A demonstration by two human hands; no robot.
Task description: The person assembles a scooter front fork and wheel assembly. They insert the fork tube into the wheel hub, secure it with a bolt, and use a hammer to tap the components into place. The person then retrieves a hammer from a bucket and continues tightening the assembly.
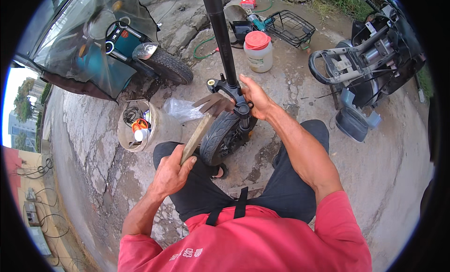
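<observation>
My left hand (174, 172) is wrapped round the wooden handle of a claw hammer (196, 137). The hammer's dark, rusty head lies close against the left side of the fork clamp; I cannot tell whether it touches. Between my knees stands a black front fork (233, 90) with its long steering tube (219, 33) rising upward. Its wheel (219, 138) rests on the ground, partly hidden by the hammer and my leg. My right hand (258, 99) grips the clamp from the right, thumb pointing up along the tube; its other fingers are mostly hidden behind the metal.
A bucket of tools (161, 126) stands at my left, beside a clear plastic bag (183, 109). Ahead are a red-lidded plastic jar (258, 54) and a black wire basket (291, 29). A stripped scooter frame (347, 68) is at the right, a covered three-wheeler (101, 52) at the left.
</observation>
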